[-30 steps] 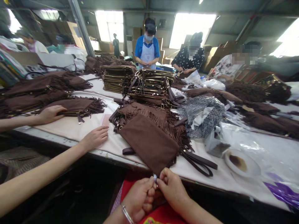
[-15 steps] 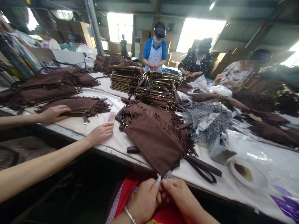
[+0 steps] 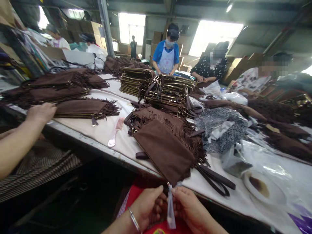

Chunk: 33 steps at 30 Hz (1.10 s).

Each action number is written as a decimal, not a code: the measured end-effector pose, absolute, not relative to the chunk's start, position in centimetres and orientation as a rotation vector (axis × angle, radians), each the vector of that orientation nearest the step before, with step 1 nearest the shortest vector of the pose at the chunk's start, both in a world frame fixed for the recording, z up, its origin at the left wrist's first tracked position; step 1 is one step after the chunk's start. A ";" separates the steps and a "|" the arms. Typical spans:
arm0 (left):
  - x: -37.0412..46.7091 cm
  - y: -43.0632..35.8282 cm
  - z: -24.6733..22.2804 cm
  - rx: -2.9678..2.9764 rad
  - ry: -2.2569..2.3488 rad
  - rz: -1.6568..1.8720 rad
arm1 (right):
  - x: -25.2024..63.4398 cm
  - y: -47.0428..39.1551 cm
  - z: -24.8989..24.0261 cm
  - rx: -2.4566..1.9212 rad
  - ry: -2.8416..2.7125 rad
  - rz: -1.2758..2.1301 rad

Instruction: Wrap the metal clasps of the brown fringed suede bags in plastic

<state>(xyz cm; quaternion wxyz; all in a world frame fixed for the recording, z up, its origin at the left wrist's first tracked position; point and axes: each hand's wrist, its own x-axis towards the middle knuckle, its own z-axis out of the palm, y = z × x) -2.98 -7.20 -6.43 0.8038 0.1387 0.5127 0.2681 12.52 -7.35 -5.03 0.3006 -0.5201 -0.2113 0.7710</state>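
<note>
A dark brown pouch [image 3: 165,151] with fringe lies on a pile of similar pouches, its near corner at the table's front edge. From its zip end hangs a small clear plastic sleeve [image 3: 171,211] around the zipper pull. My right hand [image 3: 188,206] pinches the sleeve near its top, thumb against fingers. My left hand [image 3: 149,203], with a metal bangle at the wrist, is just left of the sleeve. Its thumb is raised away from the loosely curled fingers, and nothing shows in it. A dark wrist strap [image 3: 215,178] lies to the right.
A pink comb [image 3: 115,131] lies left of the pile. A co-worker's hand [image 3: 41,112] touches pouches [image 3: 78,109] at the left. Stacked pouches [image 3: 168,92] stand behind. To the right are a speckled grey cloth [image 3: 219,126] and a stained white dish [image 3: 264,188].
My left hand has come away from the zipper pull and its thumb has lifted, uncovering the plastic sleeve. The co-worker's nearer hand has left the comb and moved to the pouches at left.
</note>
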 end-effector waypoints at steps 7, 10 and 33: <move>-2.5 -6.7 -5.5 0.157 0.865 0.660 | 12.7 -7.5 -5.2 -1.368 -0.577 2.072; -2.5 -6.7 -5.4 0.177 0.867 0.676 | 12.6 -7.5 -5.2 -1.376 -0.572 2.049; -2.6 -6.5 -3.1 2.019 1.431 0.590 | 12.3 -6.8 -5.0 -1.663 -1.304 1.554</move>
